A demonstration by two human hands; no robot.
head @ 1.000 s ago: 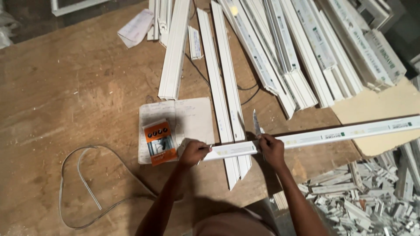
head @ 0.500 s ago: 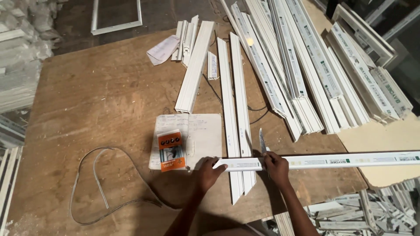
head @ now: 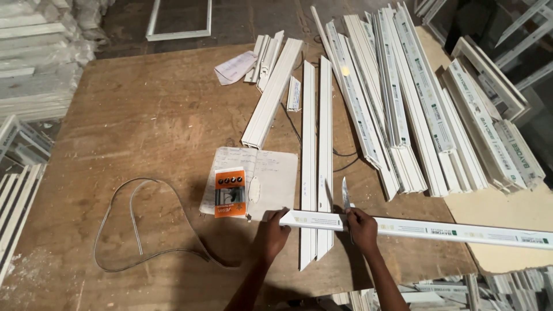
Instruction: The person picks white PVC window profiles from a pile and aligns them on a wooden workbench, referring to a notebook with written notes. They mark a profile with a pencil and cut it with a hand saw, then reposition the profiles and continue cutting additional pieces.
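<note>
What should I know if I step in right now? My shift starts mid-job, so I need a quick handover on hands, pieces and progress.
Left hand: grips the near end of the long white profile strip, which lies crosswise over two upright strips on the plywood table.
Right hand: on the same strip, holding a knife blade that points away from the person.
Nearby: notebook with an orange packet on it, and a loop of grey gasket to the left.
Done: strip laid across and steadied.
Left: no cut or mark is visible on it yet.
</note>
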